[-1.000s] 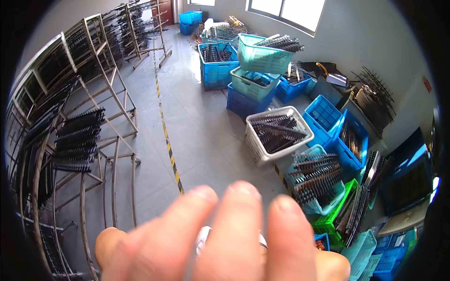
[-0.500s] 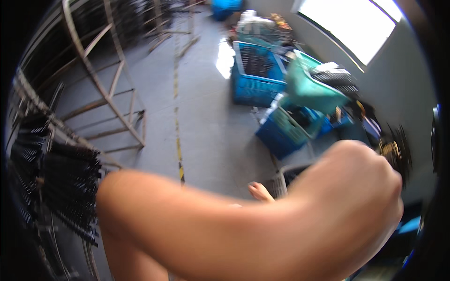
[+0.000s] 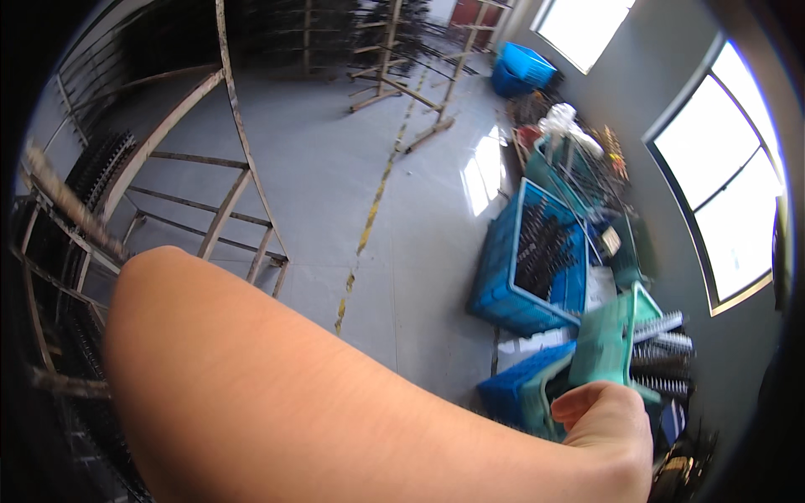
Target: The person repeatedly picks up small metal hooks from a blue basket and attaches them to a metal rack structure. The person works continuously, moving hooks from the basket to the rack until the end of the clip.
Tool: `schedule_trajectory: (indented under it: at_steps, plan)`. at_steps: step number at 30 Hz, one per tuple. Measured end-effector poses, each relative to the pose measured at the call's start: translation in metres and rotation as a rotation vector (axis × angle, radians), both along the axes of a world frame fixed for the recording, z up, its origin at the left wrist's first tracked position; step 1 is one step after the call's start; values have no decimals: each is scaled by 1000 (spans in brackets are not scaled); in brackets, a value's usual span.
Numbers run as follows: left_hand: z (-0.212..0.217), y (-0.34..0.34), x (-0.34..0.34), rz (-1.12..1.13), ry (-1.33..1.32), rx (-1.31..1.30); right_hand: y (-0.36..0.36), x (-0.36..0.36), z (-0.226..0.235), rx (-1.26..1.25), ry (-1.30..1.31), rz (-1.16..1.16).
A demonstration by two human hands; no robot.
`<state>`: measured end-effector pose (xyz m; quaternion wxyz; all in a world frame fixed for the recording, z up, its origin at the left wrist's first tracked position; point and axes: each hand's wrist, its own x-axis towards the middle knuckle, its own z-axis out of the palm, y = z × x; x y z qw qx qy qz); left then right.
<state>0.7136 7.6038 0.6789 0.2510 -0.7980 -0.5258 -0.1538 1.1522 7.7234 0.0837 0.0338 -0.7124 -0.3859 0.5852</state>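
My left forearm (image 3: 319, 402) fills the lower part of the view, running from the elbow at the left to my left hand (image 3: 608, 432) at the lower right, very close to the camera. Only the wrist and the base of the thumb show; the fingers are cut off by the frame's edge, so what they hold is hidden. My right hand is out of sight. Just beyond the hand stand a tilted green crate (image 3: 608, 335) and a blue crate (image 3: 524, 390), apart from it on the floor.
A large blue crate (image 3: 503, 277) of black comb-like metal parts sits right of a yellow floor line (image 3: 369, 222). Metal frame racks (image 3: 226, 168) stand at the left and far back. More crates (image 3: 520, 67) line the right wall under windows (image 3: 729, 184).
The fingers that covered the lens a second ago have gone; the forearm now lies across the lower view. The camera has swung, so the crates sit further right.
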Motion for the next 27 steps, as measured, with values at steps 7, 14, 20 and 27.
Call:
schedule_trajectory:
  at_steps: [7, 14, 20, 27]
  plan:
    - [-6, 180, -131, 133, 52, -12, 382, -294, 143, 682, 351, 34]
    - [-2, 375, -294, 48, 87, 10, 489, -440, 101, 515, 216, 110]
    - [-7, 517, -452, 34, 101, -67, 510, -680, 211, 756, -82, 146]
    - [-78, 651, -738, -164, -475, -268, 718, -821, -22, -24, 119, 262]
